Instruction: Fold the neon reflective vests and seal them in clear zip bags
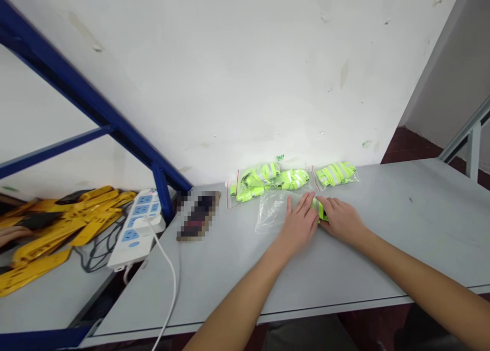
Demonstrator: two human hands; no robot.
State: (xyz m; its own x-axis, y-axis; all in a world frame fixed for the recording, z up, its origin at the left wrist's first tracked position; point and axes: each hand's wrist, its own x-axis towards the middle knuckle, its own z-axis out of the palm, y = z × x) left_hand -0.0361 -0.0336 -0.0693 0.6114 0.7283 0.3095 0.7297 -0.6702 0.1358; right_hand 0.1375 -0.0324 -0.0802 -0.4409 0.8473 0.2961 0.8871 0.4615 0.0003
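A folded neon-yellow strap bundle point(322, 214) with reflective stripes lies on the grey table between my hands. My left hand point(300, 220) rests on its left side and on a clear plastic bag point(270, 213), which spreads out flat to the left. On the bundle's right side, my right hand point(340, 219) has its fingers curled round it. Against the wall lie bagged neon-yellow bundles: one at the right point(337, 173), and several grouped to the left, including one point(261, 174) on top of another.
A pixelated flat object point(199, 215) lies left on the table point(222, 274). Beyond it are a white power strip point(138, 228) with a cable, a blue metal frame point(115, 118) and yellow straps point(57, 233). Another person's hand point(14, 233) shows at the far left.
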